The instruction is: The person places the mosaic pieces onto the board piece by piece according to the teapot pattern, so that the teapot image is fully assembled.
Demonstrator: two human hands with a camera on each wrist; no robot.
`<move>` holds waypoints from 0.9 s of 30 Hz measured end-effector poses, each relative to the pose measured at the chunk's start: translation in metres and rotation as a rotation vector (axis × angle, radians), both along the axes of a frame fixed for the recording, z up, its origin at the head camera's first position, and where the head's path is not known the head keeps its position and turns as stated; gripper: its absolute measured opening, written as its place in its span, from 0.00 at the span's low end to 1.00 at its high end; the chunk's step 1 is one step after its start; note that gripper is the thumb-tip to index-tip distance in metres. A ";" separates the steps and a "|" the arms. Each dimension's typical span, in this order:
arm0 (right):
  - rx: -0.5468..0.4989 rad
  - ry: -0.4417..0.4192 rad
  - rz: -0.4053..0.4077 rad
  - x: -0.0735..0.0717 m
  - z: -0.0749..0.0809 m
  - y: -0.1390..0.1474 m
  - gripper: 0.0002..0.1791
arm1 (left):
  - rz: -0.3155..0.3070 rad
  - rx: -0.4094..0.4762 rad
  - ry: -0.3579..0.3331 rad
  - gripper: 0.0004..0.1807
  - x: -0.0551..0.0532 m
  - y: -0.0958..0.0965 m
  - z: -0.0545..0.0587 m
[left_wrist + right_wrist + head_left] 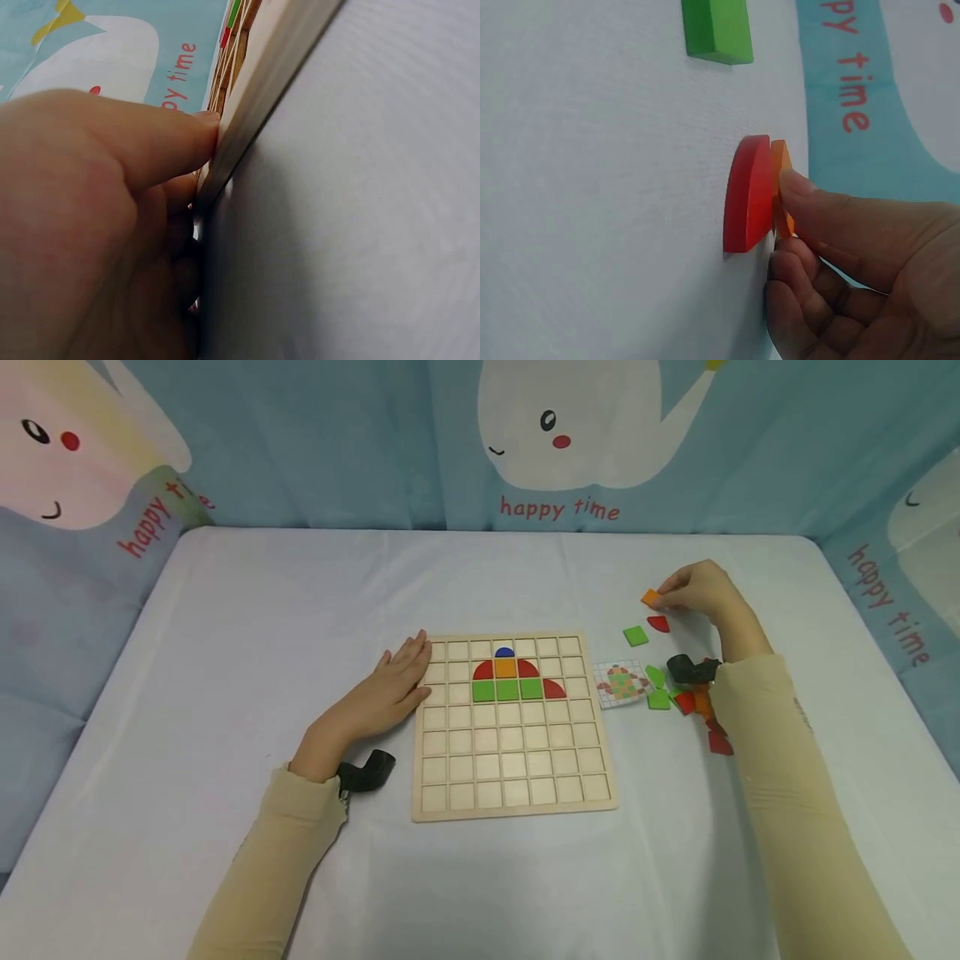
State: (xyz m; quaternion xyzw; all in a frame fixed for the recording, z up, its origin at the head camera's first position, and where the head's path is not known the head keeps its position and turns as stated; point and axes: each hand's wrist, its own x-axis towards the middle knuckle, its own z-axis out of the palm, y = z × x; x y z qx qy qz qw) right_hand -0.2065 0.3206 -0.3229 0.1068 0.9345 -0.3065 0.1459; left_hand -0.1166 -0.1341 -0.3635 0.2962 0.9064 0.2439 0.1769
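Note:
My left hand [390,689] rests at the left edge of a wooden grid board [487,766], fingers extended; in the left wrist view its thumb touches the board's side. On the board sit a blue half-round tile [505,652], an orange square [506,668], red quarter-round tiles [555,689] and a row of green squares [507,690]. Beyond the board's right side, my right hand [701,589] pinches an orange square tile [781,180] between thumb and fingers, low over the table. A loose red quarter-round tile [748,195] lies right by it.
A printed pattern card [620,683] lies against the board's right edge. Several green, red and orange tiles are heaped beside it, partly hidden by the right wrist camera [692,670]. One green square [635,636] lies apart. A printed curtain [337,443] stands behind the white table.

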 end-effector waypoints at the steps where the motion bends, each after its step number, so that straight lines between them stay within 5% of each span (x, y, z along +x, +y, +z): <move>1: 0.003 0.001 -0.001 0.000 0.000 -0.001 0.20 | 0.001 -0.001 0.000 0.35 0.000 0.000 0.000; 14: -0.053 0.032 -0.087 0.011 -0.002 -0.004 0.20 | 0.004 0.014 0.004 0.34 0.003 0.000 0.004; 21: -0.220 0.016 -0.137 0.023 0.014 -0.010 0.22 | 0.002 0.013 0.011 0.34 0.001 0.000 0.003; 27: -0.309 0.065 -0.078 0.036 0.029 -0.033 0.22 | 0.010 0.006 0.006 0.34 0.003 -0.001 0.003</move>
